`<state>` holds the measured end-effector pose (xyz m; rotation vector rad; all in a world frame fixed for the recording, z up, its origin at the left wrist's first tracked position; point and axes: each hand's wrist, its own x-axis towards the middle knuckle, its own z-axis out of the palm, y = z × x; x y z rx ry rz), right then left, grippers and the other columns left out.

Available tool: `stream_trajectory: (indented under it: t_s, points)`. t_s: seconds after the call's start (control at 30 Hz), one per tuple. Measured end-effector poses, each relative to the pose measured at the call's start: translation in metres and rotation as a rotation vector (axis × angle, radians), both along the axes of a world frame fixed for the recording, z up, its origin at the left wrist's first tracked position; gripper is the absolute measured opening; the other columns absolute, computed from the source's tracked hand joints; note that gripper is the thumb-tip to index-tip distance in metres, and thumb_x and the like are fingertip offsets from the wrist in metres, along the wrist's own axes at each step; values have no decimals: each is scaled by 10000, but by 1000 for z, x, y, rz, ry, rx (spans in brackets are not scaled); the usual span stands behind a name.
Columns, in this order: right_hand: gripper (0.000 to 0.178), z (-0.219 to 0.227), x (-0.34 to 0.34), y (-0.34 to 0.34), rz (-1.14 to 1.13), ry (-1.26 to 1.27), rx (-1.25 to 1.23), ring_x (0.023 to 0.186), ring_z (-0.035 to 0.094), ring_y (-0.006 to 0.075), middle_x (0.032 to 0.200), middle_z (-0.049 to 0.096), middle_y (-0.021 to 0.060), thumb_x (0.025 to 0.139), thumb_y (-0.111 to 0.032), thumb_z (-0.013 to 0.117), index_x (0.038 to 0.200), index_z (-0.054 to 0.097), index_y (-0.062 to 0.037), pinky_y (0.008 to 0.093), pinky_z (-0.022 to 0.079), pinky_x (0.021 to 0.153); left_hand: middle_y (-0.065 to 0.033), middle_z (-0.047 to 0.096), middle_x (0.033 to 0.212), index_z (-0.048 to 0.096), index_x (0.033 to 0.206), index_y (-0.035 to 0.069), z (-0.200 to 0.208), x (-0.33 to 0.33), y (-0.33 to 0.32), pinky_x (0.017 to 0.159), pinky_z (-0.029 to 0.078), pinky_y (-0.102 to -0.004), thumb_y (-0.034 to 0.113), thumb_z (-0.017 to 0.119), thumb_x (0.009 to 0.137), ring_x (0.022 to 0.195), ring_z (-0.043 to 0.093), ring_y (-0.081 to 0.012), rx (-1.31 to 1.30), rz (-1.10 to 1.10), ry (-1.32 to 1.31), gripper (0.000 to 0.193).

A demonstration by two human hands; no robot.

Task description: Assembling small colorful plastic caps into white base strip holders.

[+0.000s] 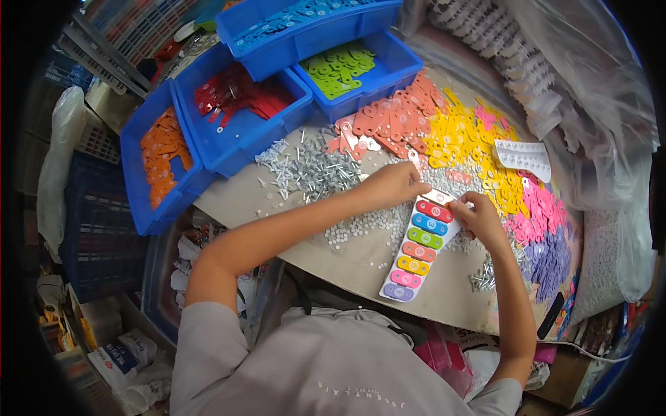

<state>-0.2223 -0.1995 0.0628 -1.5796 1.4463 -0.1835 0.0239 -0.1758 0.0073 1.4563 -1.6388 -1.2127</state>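
Note:
A toy xylophone [421,251] with a white tapering base lies slantwise near the table's front edge. Its coloured bars run from red at the far end through blue, green, coral, yellow and pink to purple. My left hand [394,186] is closed at its far end, thumb and fingers pressed together on the white base. On the right, my right hand [479,216] pinches the base's edge beside the red bar; its fingertips are partly hidden. Small white round pieces [361,227] and metal screws [326,166] lie loose left of the xylophone.
Blue bins hold orange [164,156], red [239,97], green [341,68] and blue pieces [298,19]. Heaps of coral [395,118], yellow [465,135], pink [538,208] and purple pieces [548,263] cover the table's far and right sides. A sticker sheet [524,158] lies on them.

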Motion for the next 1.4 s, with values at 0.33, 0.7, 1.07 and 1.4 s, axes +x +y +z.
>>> stream_trajectory:
  t_s: [0.33, 0.7, 1.07, 1.4]
  points:
    - [124, 11, -57, 92, -444, 33, -730, 624, 426, 36, 674, 486, -38, 1005, -132, 617, 928, 620, -34, 241, 331, 540, -169, 714, 917, 715, 944, 51, 21, 158, 73, 721, 534, -456, 159, 621, 943, 838, 687, -385, -447, 470, -814, 143]
    - [60, -11, -152, 120, -393, 356, -822, 904, 586, 318, 896, 644, 137, 890, -55, 648, 924, 637, -7, 408, 453, 835, -155, 700, 843, 716, 1029, 53, -1, 169, 92, 693, 513, -415, 181, 642, 974, 736, 670, -318, -301, 575, -816, 158]
    - [116, -24, -146, 122, -314, 387, -794, 936, 570, 353, 921, 609, 148, 829, -10, 681, 931, 626, -17, 435, 444, 833, -86, 593, 854, 574, 937, 12, 12, 146, 102, 630, 451, -336, 107, 568, 1012, 701, 576, -189, -342, 623, -711, 121]
    - [79, -26, -144, 121, -346, 371, -773, 899, 565, 350, 896, 612, 168, 855, 4, 646, 916, 596, 10, 420, 453, 808, 10, 626, 917, 676, 1049, -8, 39, 62, 93, 720, 437, -210, 43, 654, 970, 813, 547, -63, -376, 346, -67, 96]
